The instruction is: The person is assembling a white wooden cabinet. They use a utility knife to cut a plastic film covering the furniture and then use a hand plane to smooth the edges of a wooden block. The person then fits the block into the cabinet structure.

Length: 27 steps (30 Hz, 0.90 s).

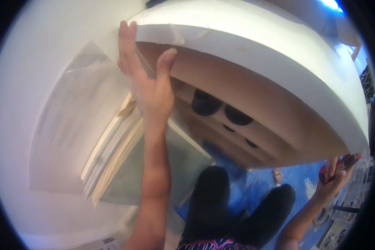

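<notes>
Head view: my left hand (151,89) was up at the left corner of a white shelf unit (254,31), its fingers straight and its thumb held apart from them over the front edge; whether it bore any weight, I could not tell. My right hand (332,185), well apart from it, was closed around a red-and-black tool (345,163) just beside the unit's lower right corner; I could not make out whether the two touched. The unit slanted across in front of me, its long white edge uppermost, its brownish shelves in shadow, with dark round shapes (238,115) showing between them. Below were my legs (208,196) in black trousers, with a pink-and-white print (216,245) on dark cloth at my waist. To the left, a grey-green panel (187,156) stood on a slant beside a row of pale boards (112,150). Farther down, blue sheeting (250,187) covered the floor, with a small brownish object (277,176) on it; a pale ring-shaped roll (321,217) and printed sheets (335,233) lay to the right. Beyond the boards, a thin translucent sheet (66,133) was against the white wall (12,125).
</notes>
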{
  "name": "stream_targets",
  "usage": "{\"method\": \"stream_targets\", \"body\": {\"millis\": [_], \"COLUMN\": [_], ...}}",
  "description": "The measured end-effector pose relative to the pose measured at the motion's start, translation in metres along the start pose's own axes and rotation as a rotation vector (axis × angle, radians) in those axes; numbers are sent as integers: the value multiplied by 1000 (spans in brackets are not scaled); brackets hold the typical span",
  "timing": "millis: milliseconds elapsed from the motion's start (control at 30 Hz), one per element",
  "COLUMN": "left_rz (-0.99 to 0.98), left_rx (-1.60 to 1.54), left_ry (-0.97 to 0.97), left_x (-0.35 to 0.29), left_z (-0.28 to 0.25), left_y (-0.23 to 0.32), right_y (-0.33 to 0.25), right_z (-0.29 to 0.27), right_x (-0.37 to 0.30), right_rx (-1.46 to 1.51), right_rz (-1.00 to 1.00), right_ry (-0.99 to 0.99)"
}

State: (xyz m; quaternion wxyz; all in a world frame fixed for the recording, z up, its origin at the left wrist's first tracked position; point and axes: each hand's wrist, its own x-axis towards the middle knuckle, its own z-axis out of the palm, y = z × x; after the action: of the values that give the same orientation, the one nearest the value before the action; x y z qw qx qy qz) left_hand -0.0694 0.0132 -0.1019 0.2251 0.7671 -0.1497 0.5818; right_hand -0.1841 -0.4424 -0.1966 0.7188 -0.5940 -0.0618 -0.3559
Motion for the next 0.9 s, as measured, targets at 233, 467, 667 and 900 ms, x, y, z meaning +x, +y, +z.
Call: {"method": "stream_targets", "body": {"millis": [233,467,667,900], "left_rz": [-111,158,-542,29], "left_rx": [-190,-224,-731,47], "left_ry": [196,205,551,-11], "left_x": [19,28,23,18], "left_z": [1,9,4,-18], "left_y": [-17,-17,-25,-36], "right_y": [21,23,27,27], "right_z": [25,37,45,44], "right_x": [-20,-26,-24,-24], "right_rx": [18,35,65,64], "right_rz": [-37,69,69,56], "right_ry": [-51,21,24,2]}}
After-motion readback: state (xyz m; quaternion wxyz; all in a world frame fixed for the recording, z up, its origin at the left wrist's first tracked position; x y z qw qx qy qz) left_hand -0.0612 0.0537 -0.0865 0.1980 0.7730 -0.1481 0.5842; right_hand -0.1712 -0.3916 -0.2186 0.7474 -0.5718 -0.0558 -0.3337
